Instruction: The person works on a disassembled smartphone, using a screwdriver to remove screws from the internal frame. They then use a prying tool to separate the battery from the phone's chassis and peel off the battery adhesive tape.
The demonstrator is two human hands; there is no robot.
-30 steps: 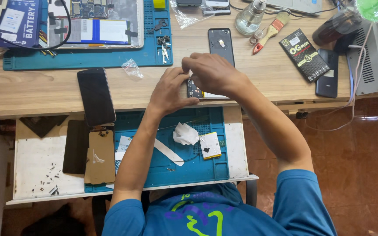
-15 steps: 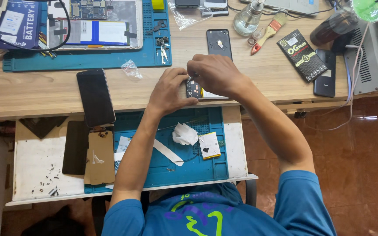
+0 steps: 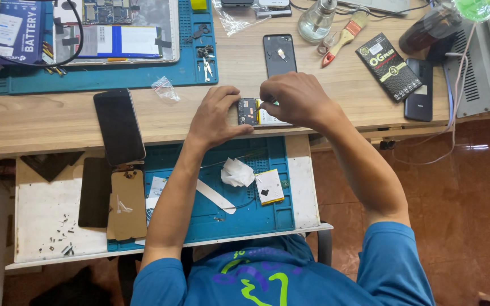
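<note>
Left hand steadying an opened phone at the near edge of the wooden bench, fingers curled narrow against its dark upper end. Right hand closing down over the other end, fingertips pinched tight on something small with a green tip; what exactly, impossible to tell, being mostly hidden under the knuckles. Phone lying flat, exposed board and pale battery area showing between the two hands.

Lying just beyond the right hand: a black phone back. Further out to its right: a paintbrush and a glass bottle. To the left of the left hand: a dark phone screen overhanging the bench edge. Below both wrists: a blue work mat carrying a crumpled tissue and a small pale battery pack.

Risks judged from present positions: phone sitting close to the bench edge, so a slip in the left-hand grip tipping it onto the tray below; pinching pressure near the open board straining a connector or flex; the overhanging screen getting nudged off by the left elbow.
</note>
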